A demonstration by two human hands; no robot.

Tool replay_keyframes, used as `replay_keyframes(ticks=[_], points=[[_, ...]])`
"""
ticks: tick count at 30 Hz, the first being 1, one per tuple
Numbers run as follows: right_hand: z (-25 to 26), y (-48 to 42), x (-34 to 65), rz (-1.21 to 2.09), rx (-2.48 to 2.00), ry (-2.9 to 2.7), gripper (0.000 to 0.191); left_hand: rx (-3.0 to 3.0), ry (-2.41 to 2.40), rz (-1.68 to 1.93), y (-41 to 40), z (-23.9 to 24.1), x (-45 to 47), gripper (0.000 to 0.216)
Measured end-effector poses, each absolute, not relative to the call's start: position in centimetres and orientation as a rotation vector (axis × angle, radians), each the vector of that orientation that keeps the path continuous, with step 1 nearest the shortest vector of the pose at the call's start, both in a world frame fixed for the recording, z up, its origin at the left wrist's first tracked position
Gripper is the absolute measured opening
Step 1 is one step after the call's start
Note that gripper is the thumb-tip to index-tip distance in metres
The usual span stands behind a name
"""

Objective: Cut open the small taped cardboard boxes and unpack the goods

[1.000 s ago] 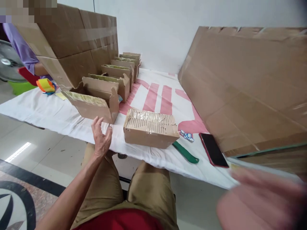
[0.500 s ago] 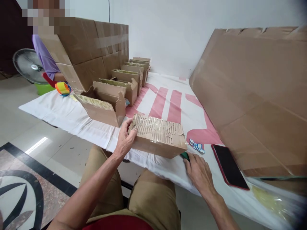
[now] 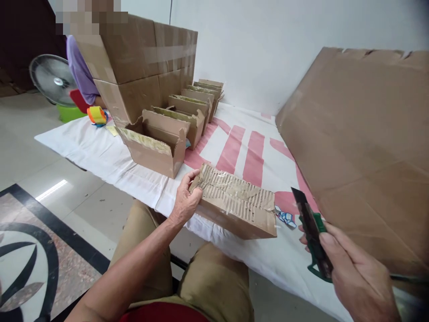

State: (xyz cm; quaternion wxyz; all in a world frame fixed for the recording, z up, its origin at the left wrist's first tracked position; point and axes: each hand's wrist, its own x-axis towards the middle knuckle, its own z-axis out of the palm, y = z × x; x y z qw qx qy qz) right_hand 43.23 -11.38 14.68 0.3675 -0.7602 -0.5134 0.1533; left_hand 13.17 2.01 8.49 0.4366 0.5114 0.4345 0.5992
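Note:
My left hand (image 3: 187,197) grips the left end of a cardboard box (image 3: 234,205), thumb on its top edge and fingers around the far side. The box lies near the front edge of the table; its top is torn to bare corrugation with clear tape across it. In my right hand (image 3: 355,264) is a green and black utility knife (image 3: 313,237), raised to the right of the box, its dark blade pointing up and away from me. The blade does not touch the box. A crumpled blue-and-white scrap (image 3: 285,218) lies at the box's right end.
A row of open cardboard boxes (image 3: 152,150) runs back along the left, beside stacked taped cartons (image 3: 137,58). A large carton (image 3: 365,147) stands at right. The cloth-covered table (image 3: 83,138) holds tape rolls (image 3: 97,115). A person's purple sleeve (image 3: 80,67) and a fan (image 3: 53,80) are beyond.
My right hand has lifted the utility knife off the table's front area, up and to the right, bringing the blade into sight. My left hand stays on the box; the view has shifted.

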Motion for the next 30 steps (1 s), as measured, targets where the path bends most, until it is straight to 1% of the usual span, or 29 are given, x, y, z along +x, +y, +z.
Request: replay_keyframes(ticks=[3,5,8,12,19,26,30], points=[[17.8,-9.5,40.7,0.338,-1.854,-1.601,0.046,1.237,1.086,1.507,2.2,8.3,13.4,0.051],[19.0,-7.8,39.0,0.384,-1.765,-1.796,0.046,1.225,1.09,1.519,2.2,7.9,13.6,0.052],[19.5,-5.3,36.7,0.499,-1.663,-1.978,0.044,1.196,1.048,1.541,2.4,7.1,13.7,0.054],[19.4,-2.4,35.2,0.497,-1.608,-2.149,0.042,1.136,0.974,1.596,2.7,6.3,13.8,0.052],[20.7,-0.7,33.6,0.409,-1.584,-2.411,0.041,1.177,1.001,1.611,2.9,6.4,14.2,0.052],[20.6,-0.2,34.4,0.226,-1.619,-2.655,0.039,1.302,1.071,1.601,2.7,6.5,14.4,0.051],[22.0,0.0,33.5,0.082,-1.674,-2.835,0.035,1.295,1.105,1.607,2.6,6.6,14.2,0.051]])
